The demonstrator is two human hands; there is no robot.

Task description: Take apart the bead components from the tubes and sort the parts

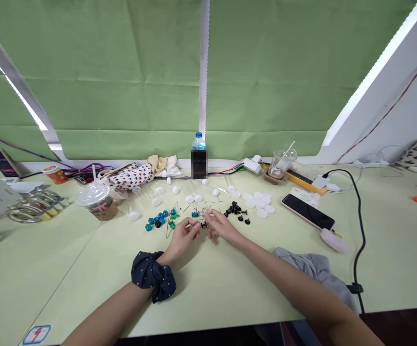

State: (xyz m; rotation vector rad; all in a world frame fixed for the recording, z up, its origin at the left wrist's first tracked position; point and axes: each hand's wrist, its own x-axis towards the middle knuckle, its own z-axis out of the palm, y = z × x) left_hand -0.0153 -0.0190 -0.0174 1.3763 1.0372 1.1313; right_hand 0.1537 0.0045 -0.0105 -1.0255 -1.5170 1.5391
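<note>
Near the middle of the table, my left hand (184, 236) pinches a small black part (203, 225) between thumb and fingertips. From the other side my right hand (223, 226) meets it, its thumb and forefinger pressed together; what they grip is too small to make out. Thin bent metal wires (208, 208) lie just beyond the fingertips. Left of the hands are shiny blue balls (161, 220) and small green pieces (172, 224). Black mushroom-shaped pegs (234, 208) are heaped to the right. Behind them lie white round discs (261, 202).
Clear tubes with white caps (156, 201) lie at the back. Left stand a lidded drink cup (100, 204) and metal rings (37, 204). A water bottle (199, 163) stands by the blind. To the right are a phone (307, 212), a black cable (361, 230) and grey cloth (311, 264).
</note>
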